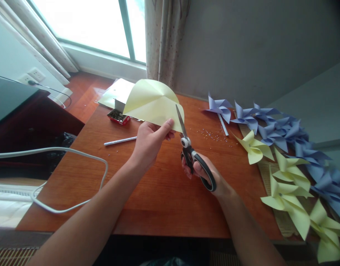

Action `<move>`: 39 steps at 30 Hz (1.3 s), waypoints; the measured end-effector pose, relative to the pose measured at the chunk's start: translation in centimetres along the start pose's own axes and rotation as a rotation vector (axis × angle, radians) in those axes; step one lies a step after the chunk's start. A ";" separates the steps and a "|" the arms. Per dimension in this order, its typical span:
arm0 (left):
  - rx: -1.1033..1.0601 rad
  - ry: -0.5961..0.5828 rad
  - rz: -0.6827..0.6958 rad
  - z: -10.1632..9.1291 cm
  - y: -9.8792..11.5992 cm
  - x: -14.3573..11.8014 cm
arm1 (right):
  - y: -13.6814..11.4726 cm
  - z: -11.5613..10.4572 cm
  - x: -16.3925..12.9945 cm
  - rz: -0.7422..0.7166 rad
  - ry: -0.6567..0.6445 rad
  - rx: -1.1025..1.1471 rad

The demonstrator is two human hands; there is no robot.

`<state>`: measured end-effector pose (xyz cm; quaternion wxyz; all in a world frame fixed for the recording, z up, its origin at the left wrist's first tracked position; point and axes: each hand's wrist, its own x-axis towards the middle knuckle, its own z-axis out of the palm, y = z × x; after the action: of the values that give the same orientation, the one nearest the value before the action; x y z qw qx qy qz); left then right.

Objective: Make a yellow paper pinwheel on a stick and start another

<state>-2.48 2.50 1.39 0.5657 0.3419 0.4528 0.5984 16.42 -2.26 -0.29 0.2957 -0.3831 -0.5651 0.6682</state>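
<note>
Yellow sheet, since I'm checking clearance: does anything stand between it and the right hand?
Only the scissors, held in the right hand, with a blade at the right edge of the yellow sheet. Nothing else visible stands between.

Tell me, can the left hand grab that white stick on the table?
Probably not while full: the left hand is pinching the yellow paper. With the paper put down, likely yes, since the white stick is close and nothing covers the part showing.
</note>
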 end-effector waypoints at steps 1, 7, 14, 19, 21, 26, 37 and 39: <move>0.006 -0.002 0.002 0.0 0.0 0.0 | 0.0 0.0 0.0 -0.004 -0.004 0.001; 0.029 0.008 0.010 0.0 0.0 0.0 | 0.1 0.2 0.1 -0.010 0.014 0.015; 0.014 0.010 0.014 0.0 -0.1 0.1 | 0.2 0.3 0.2 -0.013 0.023 0.000; 0.012 0.006 0.025 -0.1 -0.1 0.1 | 0.0 0.3 0.1 -0.009 0.026 0.027; 0.013 0.005 0.020 -0.1 -0.1 0.1 | 0.0 0.4 0.1 -0.004 0.028 0.030; 0.011 0.009 0.018 -0.2 0.0 0.1 | 0.0 0.3 0.1 0.000 0.038 0.024; -0.013 0.006 0.022 -0.2 -0.1 0.2 | 0.1 0.2 0.1 0.015 0.044 0.044; -0.016 0.005 0.024 -0.2 -0.1 0.2 | 0.1 0.2 0.1 0.019 0.049 0.044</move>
<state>-2.70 2.68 1.17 0.5601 0.3413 0.4454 0.6095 16.23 -2.31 -0.42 0.3114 -0.3981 -0.5389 0.6739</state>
